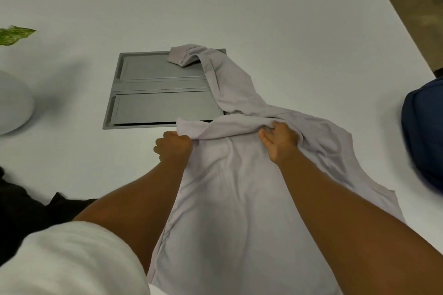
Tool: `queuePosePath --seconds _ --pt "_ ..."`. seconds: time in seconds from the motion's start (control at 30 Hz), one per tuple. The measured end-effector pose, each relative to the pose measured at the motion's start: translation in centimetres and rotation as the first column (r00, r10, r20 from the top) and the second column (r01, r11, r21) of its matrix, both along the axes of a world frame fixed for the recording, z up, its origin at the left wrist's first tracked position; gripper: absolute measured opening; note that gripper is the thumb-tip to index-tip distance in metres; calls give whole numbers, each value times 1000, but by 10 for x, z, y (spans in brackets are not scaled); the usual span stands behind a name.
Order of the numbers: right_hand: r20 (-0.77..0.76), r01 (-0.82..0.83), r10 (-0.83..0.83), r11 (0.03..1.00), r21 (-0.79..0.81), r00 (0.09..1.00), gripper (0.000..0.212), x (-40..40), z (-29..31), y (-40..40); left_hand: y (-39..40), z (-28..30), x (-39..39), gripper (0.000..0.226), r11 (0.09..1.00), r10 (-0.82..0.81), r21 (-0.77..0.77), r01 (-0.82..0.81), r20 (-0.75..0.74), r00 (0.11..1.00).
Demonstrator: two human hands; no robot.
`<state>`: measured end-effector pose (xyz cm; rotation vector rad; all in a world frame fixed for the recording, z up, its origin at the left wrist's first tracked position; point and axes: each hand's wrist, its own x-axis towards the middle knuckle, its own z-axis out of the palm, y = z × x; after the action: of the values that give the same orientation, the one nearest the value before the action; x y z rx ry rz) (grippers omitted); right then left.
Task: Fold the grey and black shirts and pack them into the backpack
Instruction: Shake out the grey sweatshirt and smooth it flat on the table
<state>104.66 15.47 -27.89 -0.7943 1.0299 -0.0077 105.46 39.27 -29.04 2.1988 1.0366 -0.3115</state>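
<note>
Left hand [173, 145] clenches the grey shirt [230, 199] edge; right hand [280, 142] grips bunched cloth. The sleeve trailing toward upper centre could drag and spoil the fold.

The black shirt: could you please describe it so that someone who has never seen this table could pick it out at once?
Start at the white table and go to its near left edge, left of the person's left hand. The black shirt lies crumpled there, partly behind a white sleeve. It is the only black cloth; the grey shirt held in both hands is pale, and the backpack at right is dark blue.
</note>
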Motion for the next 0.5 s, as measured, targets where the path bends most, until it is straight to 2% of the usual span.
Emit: queuePosePath --seconds 0.07,0.17,0.3,0.43,0.5 --pt "-56 -162 156 981 -109 986 35 -1 -3 5 1 -2 -2 40 1000 -17 -26 17 13 1000" --pt "-85 -362 354 926 -112 931 38 -5 -4 14 4 -6 -2 50 985 -12 -175 12 -1 1000" --pt "-154 -584 574 811 -24 804 58 -7 1 29 7 -9 -1 32 943 -27 -331 41 48 998" --pt "-177 -597 620 784 167 764 69 -7 3 44 11 -2 -1 14 919 -39 -384 85 127 991" --pt "-192 -568 598 800 193 778 60 -6 2 55 21 2 -2 6 902 8 -423 90 224 974"
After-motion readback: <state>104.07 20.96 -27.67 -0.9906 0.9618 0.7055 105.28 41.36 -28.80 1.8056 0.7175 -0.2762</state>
